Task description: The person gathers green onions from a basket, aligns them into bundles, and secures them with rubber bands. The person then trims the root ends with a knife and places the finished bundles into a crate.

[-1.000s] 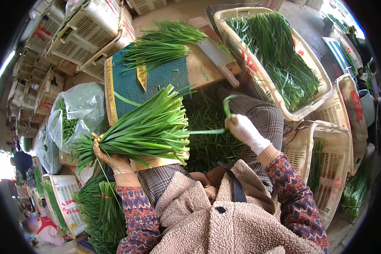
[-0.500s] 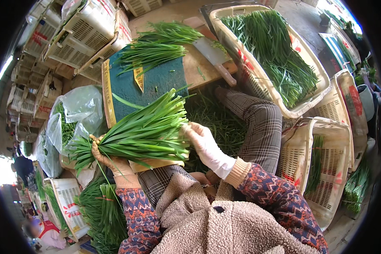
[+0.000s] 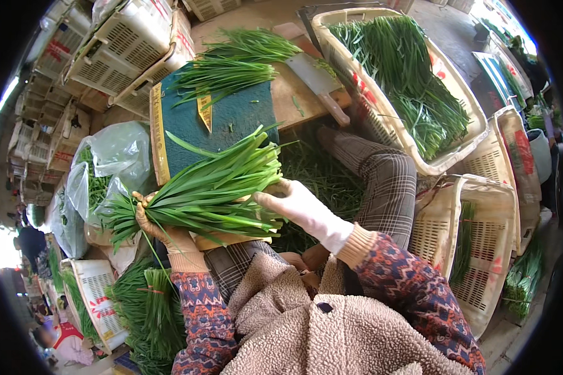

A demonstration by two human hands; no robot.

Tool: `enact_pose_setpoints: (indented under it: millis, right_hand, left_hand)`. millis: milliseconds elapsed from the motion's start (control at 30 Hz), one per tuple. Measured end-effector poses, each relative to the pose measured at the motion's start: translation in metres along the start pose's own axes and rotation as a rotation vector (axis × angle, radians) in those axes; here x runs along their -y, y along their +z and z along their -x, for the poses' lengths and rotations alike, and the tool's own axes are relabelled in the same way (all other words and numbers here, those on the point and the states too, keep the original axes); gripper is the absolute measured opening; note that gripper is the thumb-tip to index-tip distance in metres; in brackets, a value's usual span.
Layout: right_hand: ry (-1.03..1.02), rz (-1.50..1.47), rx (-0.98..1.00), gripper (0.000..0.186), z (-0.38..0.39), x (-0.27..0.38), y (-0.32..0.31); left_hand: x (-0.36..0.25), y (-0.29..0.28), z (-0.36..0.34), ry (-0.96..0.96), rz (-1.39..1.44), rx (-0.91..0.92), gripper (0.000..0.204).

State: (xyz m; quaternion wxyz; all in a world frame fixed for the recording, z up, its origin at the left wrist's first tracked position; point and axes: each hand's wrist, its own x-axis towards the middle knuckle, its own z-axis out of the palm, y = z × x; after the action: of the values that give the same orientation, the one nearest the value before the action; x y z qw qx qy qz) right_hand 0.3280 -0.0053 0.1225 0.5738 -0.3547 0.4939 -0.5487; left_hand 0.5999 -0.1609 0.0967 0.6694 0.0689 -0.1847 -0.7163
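Observation:
My left hand (image 3: 180, 242), in a tan glove, is wrapped round the leafy end of a loose bunch of garlic chives (image 3: 216, 187) above my lap. The stem ends fan out to the right. At that end is my right hand (image 3: 300, 206), in a white glove, its thumb lying over the stems and its fingertips partly hidden behind them. Beyond the bunch, more garlic chives (image 3: 231, 75) lie across a green mat (image 3: 187, 147) on a low wooden board. A cleaver (image 3: 313, 75) rests there with its handle toward me.
A cream plastic crate (image 3: 447, 167) of chives stands at the far right, with more crates (image 3: 475, 275) nearer. Tied chive bundles (image 3: 159, 312) lie at my lower left. A clear plastic bag (image 3: 122, 153) sits left of the mat. Loose leaves (image 3: 319, 172) cover the ground between my legs.
My right hand has shifted slightly, its thumb now reaching further left over the stem ends. My left hand keeps its hold on the bunch, nearly in place.

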Motion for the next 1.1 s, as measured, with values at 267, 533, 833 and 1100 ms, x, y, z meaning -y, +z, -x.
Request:
enact_pose_setpoints:
  millis: [267,533,833,1100]
  right_hand:
    - [-0.076,0.268,-0.229,0.033,0.002,-0.044,-0.031]
    - [-0.129,1.402,-0.146,0.028,0.015,-0.044,-0.126]
    - [0.225,0.182,0.265,0.034,-0.013,-0.020,-0.008]
    - [-0.010,0.781,0.025,0.019,0.010,-0.085,-0.090]
  left_hand:
    - [0.006,0.000,0.005,0.023,-0.104,-0.030,0.031]
    - [-0.009,-0.008,0.007,0.026,-0.066,0.102,0.032]
    - [-0.019,-0.033,0.000,0.041,-0.117,0.016,0.029]
    - [0.000,-0.016,0.002,0.051,-0.149,0.059,0.028]
